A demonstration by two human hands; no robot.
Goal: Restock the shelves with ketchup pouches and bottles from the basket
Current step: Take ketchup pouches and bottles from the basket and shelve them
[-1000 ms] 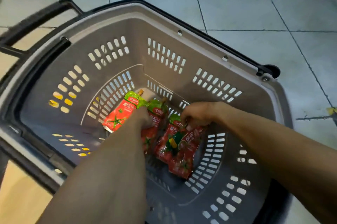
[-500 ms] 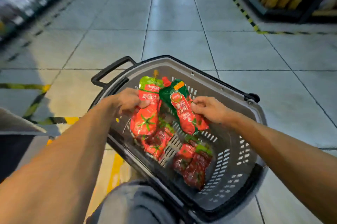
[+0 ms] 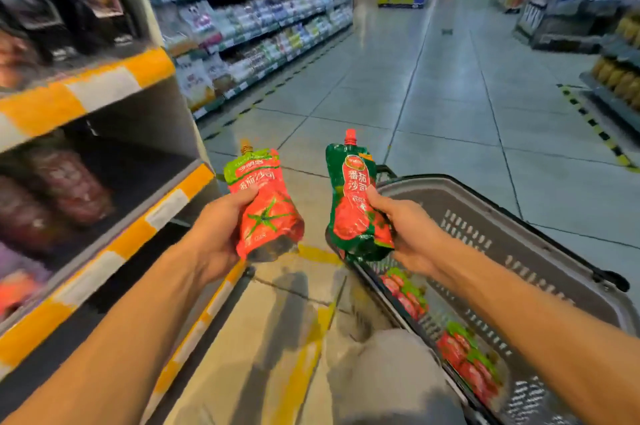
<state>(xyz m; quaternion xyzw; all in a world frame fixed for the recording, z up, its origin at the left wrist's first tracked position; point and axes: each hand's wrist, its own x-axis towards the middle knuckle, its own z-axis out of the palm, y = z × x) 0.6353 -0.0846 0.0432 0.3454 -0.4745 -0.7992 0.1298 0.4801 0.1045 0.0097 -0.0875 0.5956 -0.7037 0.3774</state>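
A supermarket aisle runs into the far distance, its tiled floor (image 3: 450,106) flanked by stocked shelving. On the near left stands a shelf unit (image 3: 104,203) with orange-and-white edge strips, blurred red packs on its tiers. On the near right sits a grey shopping basket (image 3: 491,227), more ketchup pouches (image 3: 464,352) lying inside it. Above the floor between shelf and basket, a person holds two pouches upright, spouts up. The left hand (image 3: 221,230) grips a red pouch with a light green top (image 3: 265,206); the right hand (image 3: 408,230) grips a dark green and red pouch (image 3: 353,199), thumb across its front.
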